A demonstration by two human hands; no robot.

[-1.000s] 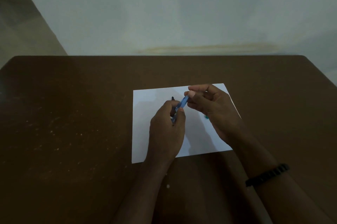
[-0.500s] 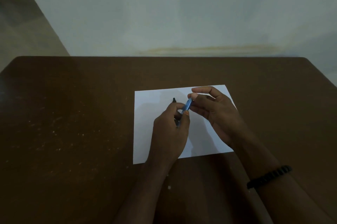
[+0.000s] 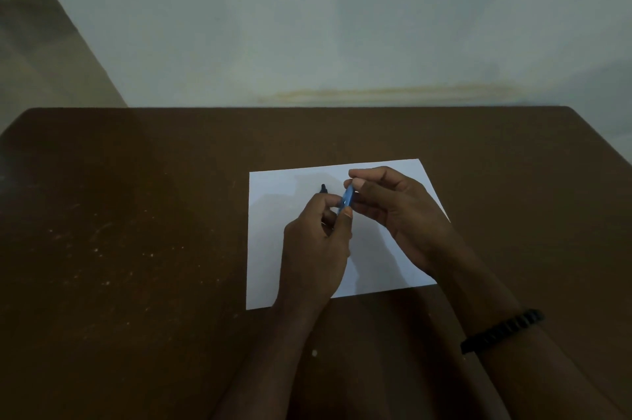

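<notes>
Both hands meet above the far half of a white sheet [image 3: 270, 248], which lies flat a little right of the middle of the brown surface [image 3: 136, 214]. Between them is a blue pen [image 3: 347, 198], tilted and held clear of the paper. The right grip [image 3: 400, 214] pinches the pen's upper end between thumb and fingertips. The left grip [image 3: 314, 248] has its fingers curled round the lower end, with the thumb pressed against the barrel. A dark tip [image 3: 323, 187] sticks out past the left fingers. I cannot tell whether it belongs to the blue piece or is a separate part.

The likely trouble is a slip. Each hold is a small fingertip pinch, so if the parts are pulled or twisted apart, a sudden release could flick one piece off towards the far edge of the surface. The dark tip also sits just above the sheet, and a dip of the left hand could leave a stray mark. The poor light makes small parts hard to follow.

No writing can be read. The visible paper is blank, the pen shows no legible label, and the black wristband [image 3: 502, 330] on the right arm is plain.
</notes>
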